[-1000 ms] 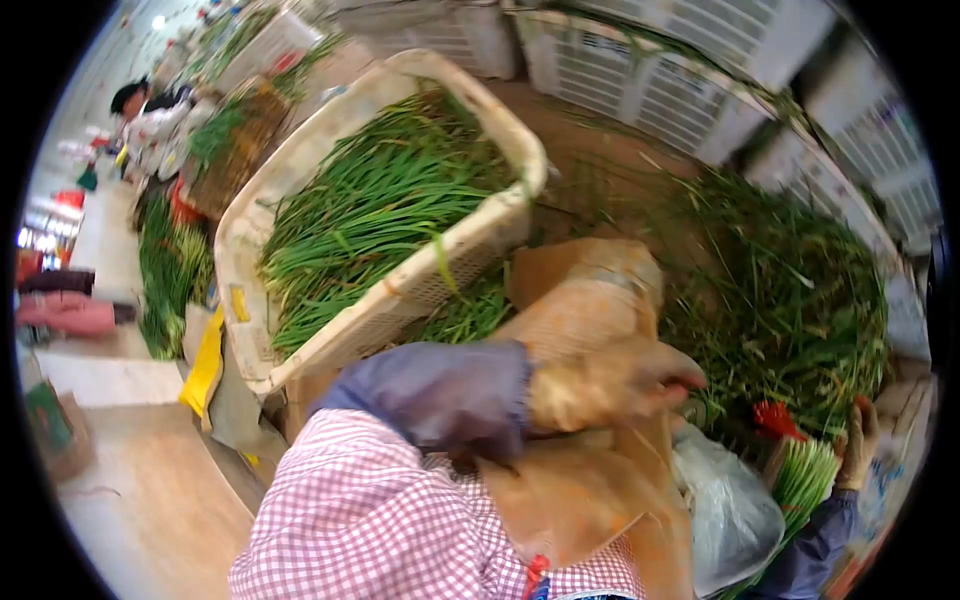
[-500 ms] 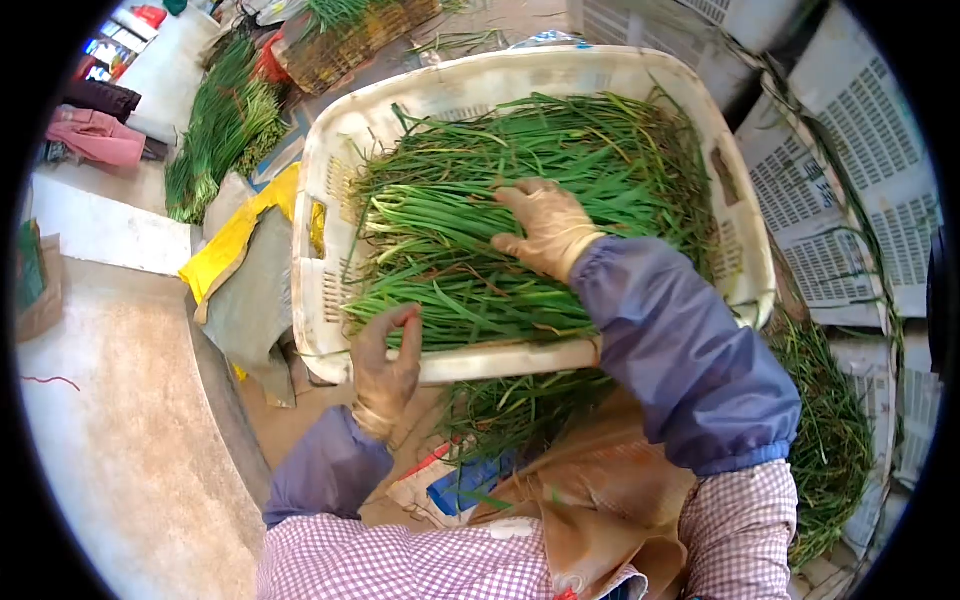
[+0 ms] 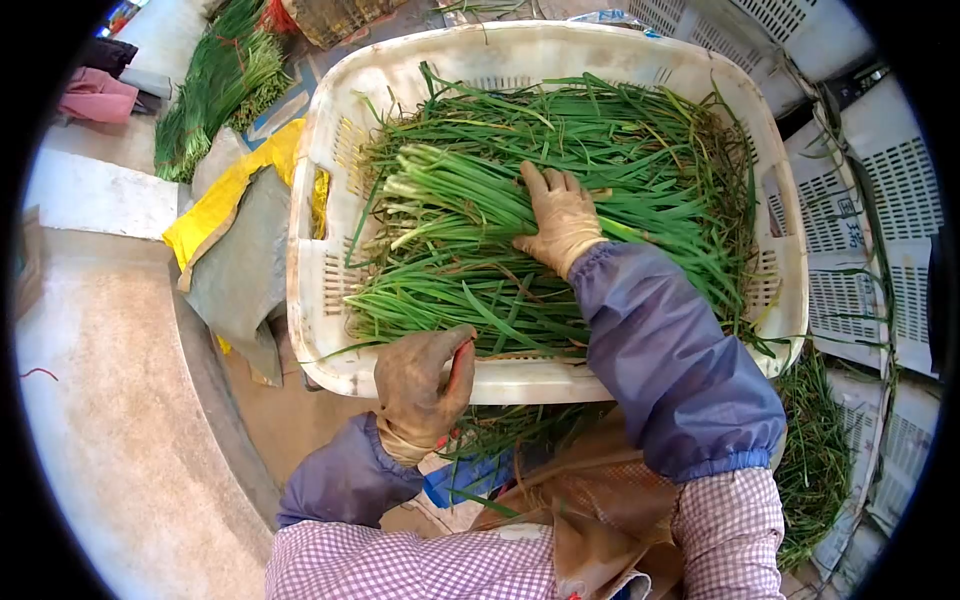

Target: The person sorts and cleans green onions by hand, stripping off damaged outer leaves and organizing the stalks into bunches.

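A white plastic basket holds many green garlic chives lying in layers. My right hand, in a tan glove, is closed round a bunch of garlic chives whose pale stem ends point left and rise above the rest. At the basket's near rim, my left hand, gloved too, has its fingers curled in a pinch. Something narrow and red shows along its thumb and finger, too small to name. My left hand is apart from the bunch.
More chives are heaped on the right, below stacked white crates. A yellow and grey sack lies against the basket's left side. Left of it runs a pale ledge with a red string. Another chive pile lies at upper left.
My right hand has closed on the bunch and raised its pale ends. My left hand has moved right along the near rim and turned, its fingers curled in.
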The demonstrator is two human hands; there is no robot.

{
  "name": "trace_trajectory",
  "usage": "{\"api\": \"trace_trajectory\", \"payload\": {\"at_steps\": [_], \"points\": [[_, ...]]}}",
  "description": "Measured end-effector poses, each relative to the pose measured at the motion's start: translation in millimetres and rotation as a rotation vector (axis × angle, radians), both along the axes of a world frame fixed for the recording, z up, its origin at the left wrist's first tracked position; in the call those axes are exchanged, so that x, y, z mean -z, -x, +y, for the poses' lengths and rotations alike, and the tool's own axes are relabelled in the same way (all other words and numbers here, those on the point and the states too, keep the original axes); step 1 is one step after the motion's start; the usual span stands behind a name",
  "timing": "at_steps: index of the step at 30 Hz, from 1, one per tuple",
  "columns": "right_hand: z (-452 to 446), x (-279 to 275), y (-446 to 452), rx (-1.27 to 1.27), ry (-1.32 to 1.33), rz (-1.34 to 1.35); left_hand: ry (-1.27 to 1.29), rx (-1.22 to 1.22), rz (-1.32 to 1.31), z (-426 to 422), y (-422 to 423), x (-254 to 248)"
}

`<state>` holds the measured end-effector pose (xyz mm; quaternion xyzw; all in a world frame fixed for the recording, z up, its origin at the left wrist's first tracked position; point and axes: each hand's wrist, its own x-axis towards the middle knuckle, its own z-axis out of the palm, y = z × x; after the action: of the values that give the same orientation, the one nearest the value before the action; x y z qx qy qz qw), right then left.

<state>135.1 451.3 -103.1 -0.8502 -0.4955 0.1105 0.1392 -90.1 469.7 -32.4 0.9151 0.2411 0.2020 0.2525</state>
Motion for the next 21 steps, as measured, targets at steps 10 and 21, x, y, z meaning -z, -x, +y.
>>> {"api": "trace_trajectory", "payload": {"at_steps": [10,21], "points": [[-29.1,-6.5,-20.1,0.138,-0.268,0.416,0.323,-0.091,-0.037,-3.5,-1.9,-4.6],[-80.3,-22.5,-24.7,0.177,-0.675,0.668,0.551,0.115,0.094,83.9,-81.3,1.2]]}}
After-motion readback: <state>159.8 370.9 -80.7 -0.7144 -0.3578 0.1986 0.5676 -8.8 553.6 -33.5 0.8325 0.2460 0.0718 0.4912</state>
